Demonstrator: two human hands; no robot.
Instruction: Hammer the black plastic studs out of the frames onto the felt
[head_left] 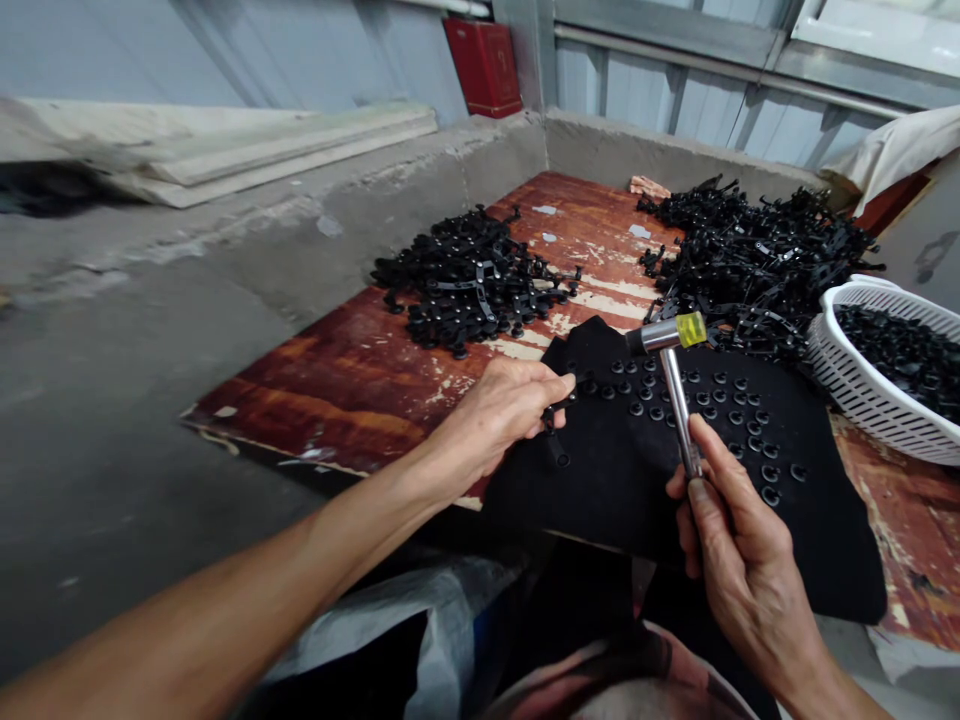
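Observation:
My right hand [731, 545] is closed round the metal shaft of a small hammer [671, 355] with a yellow and a black face, held upright over a black cloth mat [615, 470]. Several small black round parts [739, 420] lie scattered on the mat. My left hand [502, 410] rests at the mat's left edge, fingers pinched on a small black part [559, 395].
A worn red wooden board [337, 385] carries the mat. Two heaps of black plastic pieces lie behind, one at the middle [472, 280] and one at the right [750, 255]. A white basket [862, 385] with black parts stands at the right. Concrete ledges surround the board.

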